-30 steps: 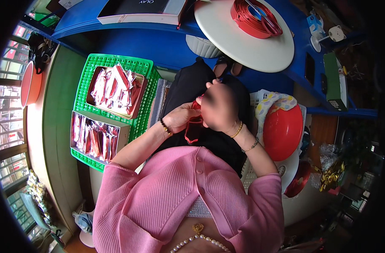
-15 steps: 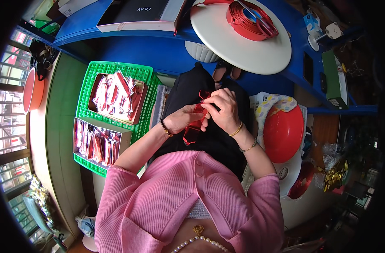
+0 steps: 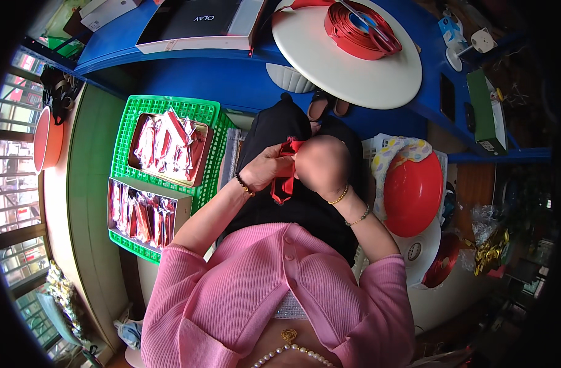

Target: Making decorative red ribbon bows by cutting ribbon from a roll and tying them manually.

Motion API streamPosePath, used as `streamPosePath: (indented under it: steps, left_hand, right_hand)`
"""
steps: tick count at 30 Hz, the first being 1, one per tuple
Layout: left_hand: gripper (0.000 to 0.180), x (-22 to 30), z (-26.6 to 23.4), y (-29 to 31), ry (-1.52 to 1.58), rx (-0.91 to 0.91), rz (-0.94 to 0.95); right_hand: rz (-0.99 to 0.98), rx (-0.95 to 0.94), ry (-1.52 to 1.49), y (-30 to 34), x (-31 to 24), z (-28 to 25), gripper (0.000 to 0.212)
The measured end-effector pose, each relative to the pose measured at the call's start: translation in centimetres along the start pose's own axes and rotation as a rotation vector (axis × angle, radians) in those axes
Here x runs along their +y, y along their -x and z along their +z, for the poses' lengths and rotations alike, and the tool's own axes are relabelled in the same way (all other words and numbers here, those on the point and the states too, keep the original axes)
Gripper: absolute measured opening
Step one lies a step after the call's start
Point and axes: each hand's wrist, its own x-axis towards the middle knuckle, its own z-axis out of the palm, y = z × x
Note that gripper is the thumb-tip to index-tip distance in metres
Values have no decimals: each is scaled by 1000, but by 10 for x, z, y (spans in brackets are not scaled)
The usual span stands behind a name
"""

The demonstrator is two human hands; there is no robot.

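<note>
A red ribbon piece (image 3: 284, 186), folded into loops, is pinched in my left hand (image 3: 263, 168) above my dark trousers; its ends stick out above and below the fingers. My right hand (image 3: 322, 164) meets it from the right side, but a blur covers its fingers, so their grip is hidden. On the white round board (image 3: 305, 58) ahead lies a roll of red ribbon (image 3: 354, 37), with scissors (image 3: 379, 29) resting across it.
Left of me, a green plastic basket (image 3: 126, 122) bears a tin (image 3: 197, 168) and a cardboard box (image 3: 181, 211), both filled with red pieces in clear wrappers. At right are a red basin (image 3: 412, 199) and a spotted cloth (image 3: 403, 149). A black flat box (image 3: 197, 21) sits on the blue table (image 3: 108, 52).
The red ribbon has turned and its lower end now hangs as a wider loop. My right hand, clear before, is blurred now; both hands stay close together.
</note>
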Motion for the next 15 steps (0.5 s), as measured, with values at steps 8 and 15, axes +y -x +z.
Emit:
streamPosePath:
  steps: [8,15]
  left_hand:
    - [26,1,-5,5,-91,-54,96]
    - [25,3,5,21,-220,-206,18]
  right_hand:
    - [49,-105,-152,-4,-12,-8,17]
    - [363,-495,-609,-19,0,-28,7]
